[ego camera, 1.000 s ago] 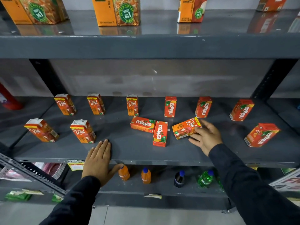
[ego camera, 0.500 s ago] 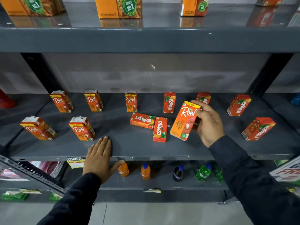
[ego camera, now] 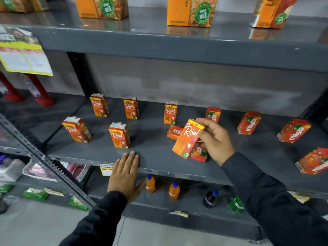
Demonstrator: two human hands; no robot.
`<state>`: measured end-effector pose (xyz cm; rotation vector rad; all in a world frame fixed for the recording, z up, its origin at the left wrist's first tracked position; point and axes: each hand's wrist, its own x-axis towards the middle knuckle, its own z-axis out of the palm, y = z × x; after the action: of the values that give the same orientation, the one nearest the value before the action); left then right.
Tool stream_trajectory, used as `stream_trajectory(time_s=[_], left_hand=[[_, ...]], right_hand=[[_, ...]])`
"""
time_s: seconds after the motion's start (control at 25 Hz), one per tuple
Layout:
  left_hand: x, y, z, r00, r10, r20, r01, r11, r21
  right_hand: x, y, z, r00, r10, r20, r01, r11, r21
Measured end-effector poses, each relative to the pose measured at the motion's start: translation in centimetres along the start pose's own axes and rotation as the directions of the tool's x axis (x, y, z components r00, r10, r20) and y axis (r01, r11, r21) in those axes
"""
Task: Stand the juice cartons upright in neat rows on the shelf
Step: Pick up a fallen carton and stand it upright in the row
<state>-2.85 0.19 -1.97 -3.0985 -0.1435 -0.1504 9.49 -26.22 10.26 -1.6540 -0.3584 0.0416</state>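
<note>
Grey metal shelving fills the view, and the middle shelf [ego camera: 159, 157] carries small juice cartons against a dull grey back wall. Three Real cartons [ego camera: 131, 108] are stood upright in a back row at the left and centre, and two more Real cartons [ego camera: 119, 135] are stood in front of them, nearer the shelf edge. Further right, upright Maaza cartons [ego camera: 248, 123] are spaced along the back, with another two set at the far right, well apart from the rest. A Real carton [ego camera: 188, 138] is held in the right hand [ego camera: 215, 141], tilted with its top leaning right, and is raised above two Maaza cartons lying flat [ego camera: 174, 132]; the fingers [ego camera: 204, 121] are closed around its upper right side. Whether its lower corner touches the shelf cannot be told. The left hand [ego camera: 124, 174] is laid flat on the front lip of the shelf, its fingers straight, close together and holding nothing, just in front of the nearer Real carton. Large orange cartons [ego camera: 191, 11] are seen on the shelf above, and small bottles [ego camera: 150, 183] are stood on the shelf below. A yellow-edged paper sign [ego camera: 23, 55] is hung at the upper left, and dark sleeves [ego camera: 276, 201] cover both forearms.
</note>
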Motion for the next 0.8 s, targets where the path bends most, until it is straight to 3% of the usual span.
stream_trajectory(time_s=[0.12,0.24,0.48,0.8], left_hand=[[0.0,-0.1,-0.1,1.0,0.023,-0.013,-0.023,1.0,0.004],[-0.1,-0.2,-0.1,1.0,0.019,-0.006,-0.019,1.0,0.0],[0.1,-0.3,0.6,1.0,0.002,0.015,-0.002,1.0,-0.019],[0.0,-0.1,0.6,0.999,0.029,-0.043,-0.03,0.999,-0.021]], right_hand=[[0.8,1.7,3.4,0.988,-0.021,0.152,0.05,0.98,-0.193],[1.5,3.4,5.9,0.978,-0.031,0.206,0.099,0.939,-0.33],[2.8,4.1,6.8,0.967,0.023,0.252,0.06,0.947,-0.315],[2.5,4.8,6.1,0.933,0.009,0.359,0.119,0.935,-0.333]])
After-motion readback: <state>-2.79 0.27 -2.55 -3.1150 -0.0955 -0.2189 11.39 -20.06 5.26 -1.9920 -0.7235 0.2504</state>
